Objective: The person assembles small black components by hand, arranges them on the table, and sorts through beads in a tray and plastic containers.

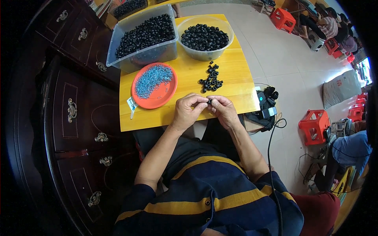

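Note:
Between the fingertips of both hands, over the near edge of the yellow table (232, 88), sits a small black ring-like part (209, 102). My right hand (224, 111) pinches it from the right. The thumb and forefinger of my left hand (189, 111) meet at its left side; whether they hold some smaller piece is too fine to see. Just beyond my fingers lies a loose group of similar black parts (211, 81). A red plate (165, 99) to the left carries a heap of small bluish, shiny pieces (151, 80).
At the table's far side stand a clear rectangular bin (147, 55) and a round clear tub (206, 55), both full of black parts. Dark drawers (78, 114) border the left. A black cable (270, 147) runs down at right, near red stools (314, 126) and other seated people.

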Motion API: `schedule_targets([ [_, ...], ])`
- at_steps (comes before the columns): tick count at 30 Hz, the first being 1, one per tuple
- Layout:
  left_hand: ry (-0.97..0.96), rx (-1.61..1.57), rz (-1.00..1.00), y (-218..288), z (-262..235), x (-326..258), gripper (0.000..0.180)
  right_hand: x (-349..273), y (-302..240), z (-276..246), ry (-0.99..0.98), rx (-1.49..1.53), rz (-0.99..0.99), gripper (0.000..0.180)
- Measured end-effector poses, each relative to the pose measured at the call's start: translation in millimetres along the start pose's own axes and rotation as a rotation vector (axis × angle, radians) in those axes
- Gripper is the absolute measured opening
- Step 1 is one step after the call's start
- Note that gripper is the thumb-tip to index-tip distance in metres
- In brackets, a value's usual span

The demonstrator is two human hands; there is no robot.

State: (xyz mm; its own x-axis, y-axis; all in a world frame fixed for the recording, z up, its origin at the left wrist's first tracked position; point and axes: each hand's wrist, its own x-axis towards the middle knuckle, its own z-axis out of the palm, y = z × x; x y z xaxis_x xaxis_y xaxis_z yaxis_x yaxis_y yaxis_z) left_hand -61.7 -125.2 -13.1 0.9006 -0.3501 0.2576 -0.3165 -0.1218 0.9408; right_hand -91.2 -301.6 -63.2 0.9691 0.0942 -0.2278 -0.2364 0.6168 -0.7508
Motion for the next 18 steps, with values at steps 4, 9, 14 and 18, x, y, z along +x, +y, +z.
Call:
schedule_targets([
  [4,-0.042,-0.066,-0.051,-1,0,0,0.014,1,-1,-2,-0.051,-0.015,0.009,0.023],
  [9,-0.12,-0.336,-0.199,-15,-6,1,0.025,0,-3,-1,-0.142,-0.027,0.013,0.025],
  [14,-0.304,-0.339,-0.288,-8,-17,5,0.033,-2,-11,-3,-0.272,-0.038,0.007,0.031],
  [18,-0.404,-0.308,-0.228,-12,-20,5,0.034,1,-13,-2,-0.281,-0.058,0.016,0.03],
])
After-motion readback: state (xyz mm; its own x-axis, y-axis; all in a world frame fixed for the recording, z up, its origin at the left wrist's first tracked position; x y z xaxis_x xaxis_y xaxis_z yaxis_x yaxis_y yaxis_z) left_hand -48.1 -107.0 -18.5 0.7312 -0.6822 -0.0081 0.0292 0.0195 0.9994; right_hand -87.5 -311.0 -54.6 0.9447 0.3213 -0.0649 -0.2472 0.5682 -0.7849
